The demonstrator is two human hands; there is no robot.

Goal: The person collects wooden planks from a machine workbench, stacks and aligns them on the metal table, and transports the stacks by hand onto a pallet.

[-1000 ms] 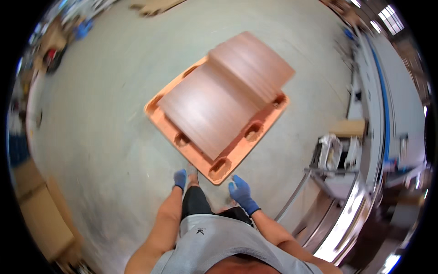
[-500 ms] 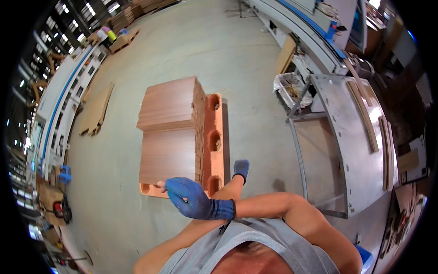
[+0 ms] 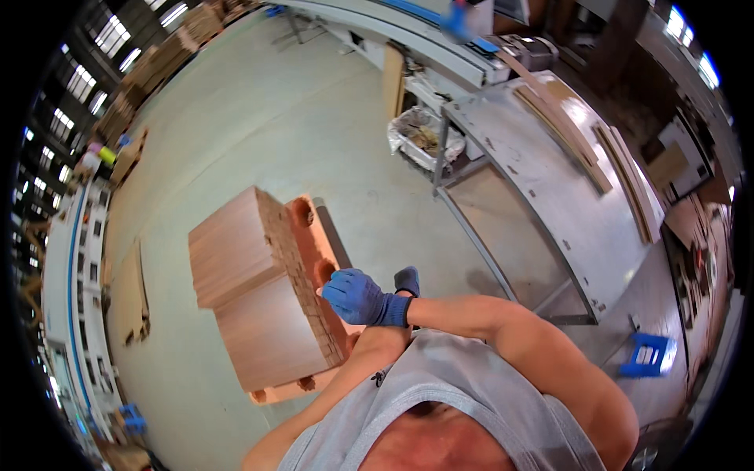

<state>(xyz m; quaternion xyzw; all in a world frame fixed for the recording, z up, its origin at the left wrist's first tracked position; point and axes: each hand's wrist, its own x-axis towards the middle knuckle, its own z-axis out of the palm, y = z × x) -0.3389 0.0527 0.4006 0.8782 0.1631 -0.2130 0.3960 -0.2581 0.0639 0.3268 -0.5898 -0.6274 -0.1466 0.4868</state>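
My forearms cross in front of my grey top. My right hand [image 3: 355, 297], in a blue glove with a bare fingertip showing, is closed with nothing visible in it. It appears in front of the edge of an orange pallet [image 3: 308, 235]; I cannot tell whether it touches. Beyond the crossing, my left hand [image 3: 407, 280] shows as a small blue-gloved shape, its fingers hidden. Two adjoining stacks of brown wood-grain boards rest on the pallet, the far stack [image 3: 236, 239] higher than the near stack [image 3: 271, 334].
To the right stands a metal-topped table [image 3: 542, 165] bearing long wood strips [image 3: 561, 137]. A lined waste bin [image 3: 424, 140] sits by its legs, and a blue stool [image 3: 646, 355] is at the lower right. Flat cardboard [image 3: 133, 294] lies left, beside a long white machine [image 3: 71, 267].
My view has swung to the right, so the boards and pallet appear tilted and farther left. The blue stool at the lower right now shows fully. My arms stay crossed.
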